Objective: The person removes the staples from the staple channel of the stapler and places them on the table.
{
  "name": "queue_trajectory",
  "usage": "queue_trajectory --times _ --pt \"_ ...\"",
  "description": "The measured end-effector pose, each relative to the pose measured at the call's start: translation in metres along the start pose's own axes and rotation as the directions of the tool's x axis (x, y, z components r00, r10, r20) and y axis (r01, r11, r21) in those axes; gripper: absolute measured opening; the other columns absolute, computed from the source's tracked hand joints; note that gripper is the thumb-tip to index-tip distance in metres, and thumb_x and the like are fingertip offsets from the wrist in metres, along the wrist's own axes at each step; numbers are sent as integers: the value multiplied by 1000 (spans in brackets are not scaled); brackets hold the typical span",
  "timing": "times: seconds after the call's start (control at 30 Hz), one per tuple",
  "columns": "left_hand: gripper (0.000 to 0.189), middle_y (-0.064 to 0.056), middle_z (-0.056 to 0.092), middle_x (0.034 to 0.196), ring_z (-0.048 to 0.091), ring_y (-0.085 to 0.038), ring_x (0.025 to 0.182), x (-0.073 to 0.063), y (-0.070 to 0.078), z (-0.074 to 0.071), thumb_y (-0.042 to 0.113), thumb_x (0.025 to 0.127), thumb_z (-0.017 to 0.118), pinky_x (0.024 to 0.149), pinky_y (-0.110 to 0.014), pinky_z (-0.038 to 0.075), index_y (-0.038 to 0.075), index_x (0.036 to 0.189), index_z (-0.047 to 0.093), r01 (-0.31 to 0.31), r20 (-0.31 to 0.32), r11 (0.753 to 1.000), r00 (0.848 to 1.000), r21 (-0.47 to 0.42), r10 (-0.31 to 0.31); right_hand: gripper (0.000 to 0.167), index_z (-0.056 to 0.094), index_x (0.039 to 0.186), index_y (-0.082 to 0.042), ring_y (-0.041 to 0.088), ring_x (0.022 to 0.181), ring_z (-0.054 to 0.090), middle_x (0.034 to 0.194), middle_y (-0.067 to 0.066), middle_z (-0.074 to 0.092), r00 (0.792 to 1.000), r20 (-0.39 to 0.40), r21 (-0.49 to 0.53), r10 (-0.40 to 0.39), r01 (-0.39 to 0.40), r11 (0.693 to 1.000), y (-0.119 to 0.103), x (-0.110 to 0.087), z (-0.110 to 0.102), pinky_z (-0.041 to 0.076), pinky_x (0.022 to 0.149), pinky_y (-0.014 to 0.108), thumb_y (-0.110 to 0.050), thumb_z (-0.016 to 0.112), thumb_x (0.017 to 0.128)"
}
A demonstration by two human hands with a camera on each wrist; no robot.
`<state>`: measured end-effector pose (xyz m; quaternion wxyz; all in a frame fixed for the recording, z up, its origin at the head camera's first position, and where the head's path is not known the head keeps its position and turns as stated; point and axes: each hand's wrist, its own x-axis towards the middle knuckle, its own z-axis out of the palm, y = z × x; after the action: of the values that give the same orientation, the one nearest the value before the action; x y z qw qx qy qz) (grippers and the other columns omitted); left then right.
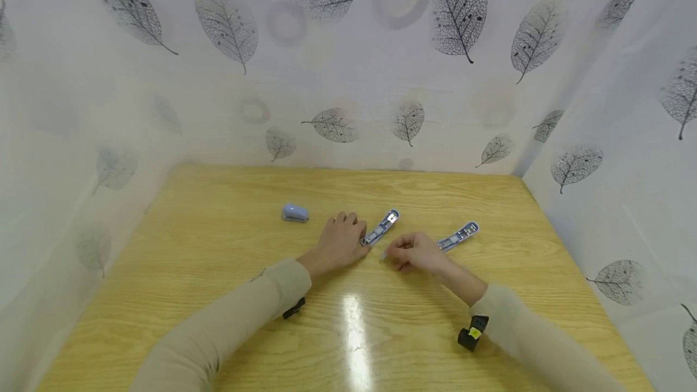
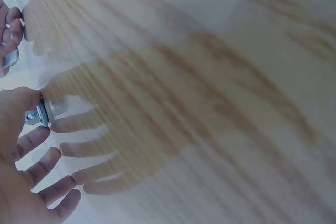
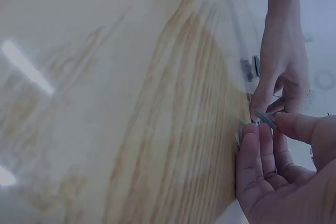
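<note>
Left hand (image 1: 340, 238) is pinching the near end of an unfolded stapler (image 1: 382, 226) lying on the table (image 1: 403, 331); right hand (image 1: 418, 253) is pinching a small grey strip (image 3: 266, 118) nearby. Seemingly loading staples; next move is probably calling for lining strip up with stapler.

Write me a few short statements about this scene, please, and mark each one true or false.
1. The left hand touches one end of the left opened stapler. True.
2. Both hands are empty. False: the right hand pinches a small metallic strip.
3. The closed blue stapler lies to the left of both hands. True.
4. Every stapler is closed. False: the right opened stapler lies unfolded, and so does the left one.
5. The tabletop has a wood-grain pattern. True.
</note>
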<state>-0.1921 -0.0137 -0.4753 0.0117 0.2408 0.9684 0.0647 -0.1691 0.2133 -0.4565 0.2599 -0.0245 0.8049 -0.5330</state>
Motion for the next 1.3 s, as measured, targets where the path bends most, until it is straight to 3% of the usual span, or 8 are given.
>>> queue_trajectory --times 0.27,0.53,0.7,0.87,1.0,1.17,1.3 --pt "35 -3 60 106 52 -21 94 3 2 -1 53 99 68 83 -37 48 19 105 64 3 -2 1000 1000 -5 -3 24 72 110 5 11 70 68 81 3 72 1000 -12 -78 -1 0 997 2 -1 2 59 62 26 -18 68 103" --pt "35 -3 60 107 52 -21 96 7 2 -3 54 99 68 86 -39 52 19 105 64 -1 18 1000 1000 -27 1 22 71 108 1 11 64 67 74 1 69 999 -46 -98 23 -27 995 5 3 -1 57 57 26 -21 68 103" --pt "39 -4 62 112 56 -21 101 8 -6 -2 55 98 68 91 -39 55 18 110 66 -26 37 996 999 -85 30 23 69 109 1 12 66 67 77 2 69 999 -53 -68 7 -11 998 6 3 0 58 58 26 -21 68 103" --pt "39 -6 67 117 61 -23 108 -4 -28 -3 46 99 69 98 -41 55 12 118 68 -50 -1 971 999 -232 51 22 71 109 2 11 67 61 84 4 69 985 -118 -94 -124 114 989 3 4 6 51 58 21 -18 69 102" --pt "36 -7 70 120 65 -26 114 -22 -48 -13 39 100 71 102 -43 55 9 119 69 -68 -30 935 998 -348 62 19 73 106 -1 10 68 58 89 9 71 948 -173 -188 -266 234 954 -10 6 14 47 57 20 -19 71 101" --pt "35 -9 73 123 68 -28 117 -41 -74 -32 36 100 72 104 -45 56 7 120 69 -88 -60 920 996 -382 71 16 74 104 -8 9 75 61 94 8 74 899 -194 -336 -392 314 888 -27 14 30 50 64 21 -24 72 101" --pt "39 -11 74 123 71 -29 115 -53 -99 -47 36 99 73 102 -47 58 6 122 69 -67 -85 911 996 -408 35 17 73 105 -12 10 80 65 94 2 75 842 -153 -527 -517 374 764 -37 28 49 54 70 23 -28 73 101"
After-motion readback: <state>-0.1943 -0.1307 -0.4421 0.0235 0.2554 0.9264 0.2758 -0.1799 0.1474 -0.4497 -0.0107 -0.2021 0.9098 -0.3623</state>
